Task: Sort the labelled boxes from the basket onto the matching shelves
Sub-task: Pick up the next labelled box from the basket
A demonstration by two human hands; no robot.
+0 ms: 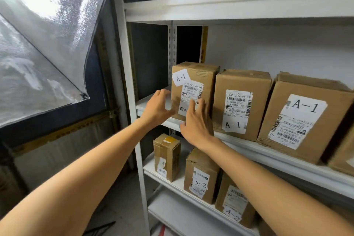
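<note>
A cardboard box labelled A-1 [193, 80] stands upright at the left end of the middle shelf [268, 151]. My left hand [156, 108] touches its left lower edge with spread fingers. My right hand [197, 122] lies flat against its front face, fingers straight. Two more A-1 boxes, one [240, 101] beside it and one [304, 117] further right, stand on the same shelf. The basket is not in view.
On the lower shelf [172, 184] stand three A-2 boxes: a small one [166, 156], a second [201, 176] and a third [232, 203]. A white upright post [132, 101] frames the rack's left side. A window with peeling film [47, 44] is on the left. The top shelf [229, 7] shows no boxes.
</note>
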